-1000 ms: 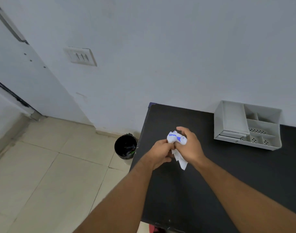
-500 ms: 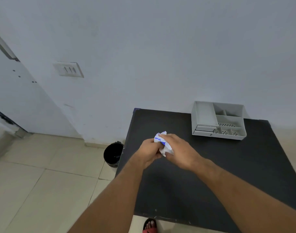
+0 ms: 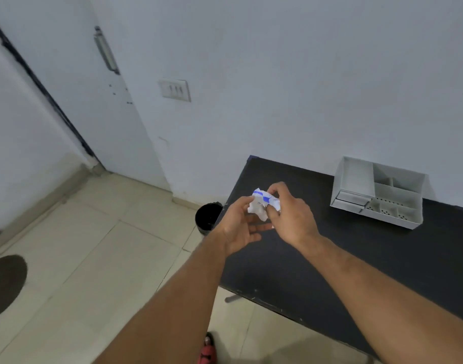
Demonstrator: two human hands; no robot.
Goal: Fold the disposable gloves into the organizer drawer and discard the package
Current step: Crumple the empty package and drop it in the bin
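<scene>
A crumpled white package with blue print is pinched between my two hands above the left part of the black table. My right hand grips it from the right with thumb and fingers. From the left, my left hand touches it with thumb and forefinger, palm up and the other fingers spread. The grey organizer stands at the table's back right, with several open compartments and a small drawer at its front left. No gloves show in it from here.
A black bin stands on the tiled floor just left of the table, close below my left hand. A white door with a handle and a wall switch are behind. A round dark mat lies far left; a red sandal shows below.
The view has swung left and down, showing more floor and door. My left hand has opened up under the package, and my hands sit closer to the table's left edge.
</scene>
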